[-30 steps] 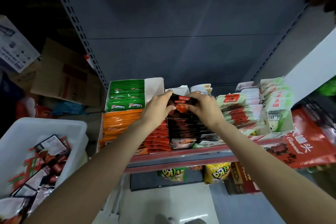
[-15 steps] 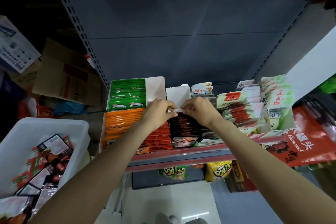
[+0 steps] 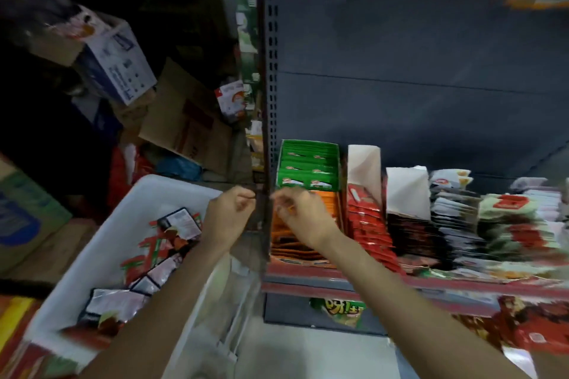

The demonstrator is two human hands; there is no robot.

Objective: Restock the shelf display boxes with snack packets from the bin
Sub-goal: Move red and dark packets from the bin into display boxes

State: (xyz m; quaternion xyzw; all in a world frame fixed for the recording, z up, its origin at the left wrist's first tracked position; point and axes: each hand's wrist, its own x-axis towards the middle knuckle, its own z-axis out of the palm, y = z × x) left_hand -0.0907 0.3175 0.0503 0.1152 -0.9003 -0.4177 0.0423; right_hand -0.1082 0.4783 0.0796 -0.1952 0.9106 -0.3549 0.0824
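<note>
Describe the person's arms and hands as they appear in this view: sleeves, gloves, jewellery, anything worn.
Both forearms are bare as far as the frame shows, with no sleeve in view. The left hand and the right hand wear no gloves. No watch, bracelet or ring shows on either wrist or on the fingers, though motion blur could hide something small.
</note>
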